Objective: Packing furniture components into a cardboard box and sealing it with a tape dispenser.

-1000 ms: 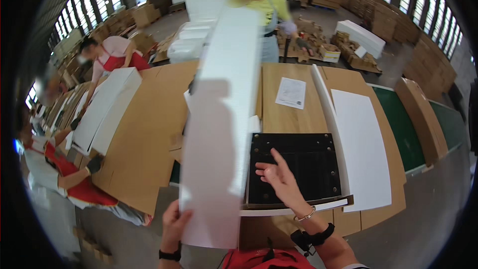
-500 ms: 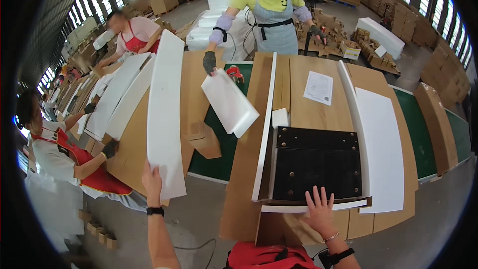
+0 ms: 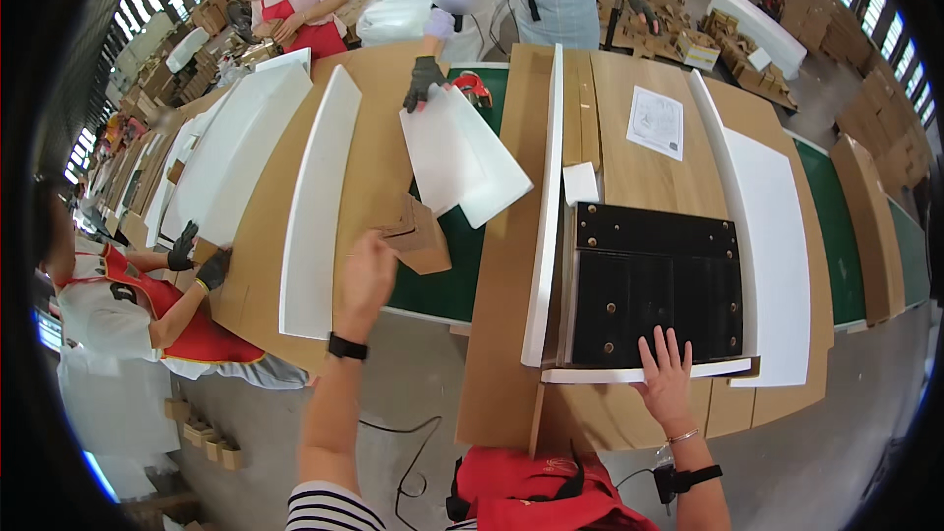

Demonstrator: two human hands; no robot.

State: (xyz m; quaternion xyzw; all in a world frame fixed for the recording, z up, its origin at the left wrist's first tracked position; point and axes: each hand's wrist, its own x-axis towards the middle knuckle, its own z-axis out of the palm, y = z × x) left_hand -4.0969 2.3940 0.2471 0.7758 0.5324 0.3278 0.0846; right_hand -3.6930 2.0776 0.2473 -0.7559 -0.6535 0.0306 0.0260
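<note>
My left hand (image 3: 366, 280) is at the near left end of a folded brown cardboard piece (image 3: 425, 244), its fingers curled and smeared by motion. Whether it grips the cardboard cannot be told. My right hand (image 3: 669, 383) lies with fingers spread over the near edge of a black panel (image 3: 654, 295) with brass-coloured fittings, and over the white front strip (image 3: 590, 375). That panel sits between two long white foam strips, the left one (image 3: 544, 236) and the right one (image 3: 726, 177). A long white foam board (image 3: 317, 226) lies left of my left hand.
Across the table, a co-worker's gloved hand (image 3: 425, 81) holds white foam sheets (image 3: 457, 152) over the green surface (image 3: 433, 295). A red tape dispenser (image 3: 473, 89) is beside them. Another co-worker's gloved hands (image 3: 208, 265) rest at the left. A printed sheet (image 3: 656, 123) lies on a wood-grain board (image 3: 619, 88).
My left hand has let go of the long white foam board and moved right to the folded cardboard piece. My right hand stays at the black panel's near edge. The view has shifted.
</note>
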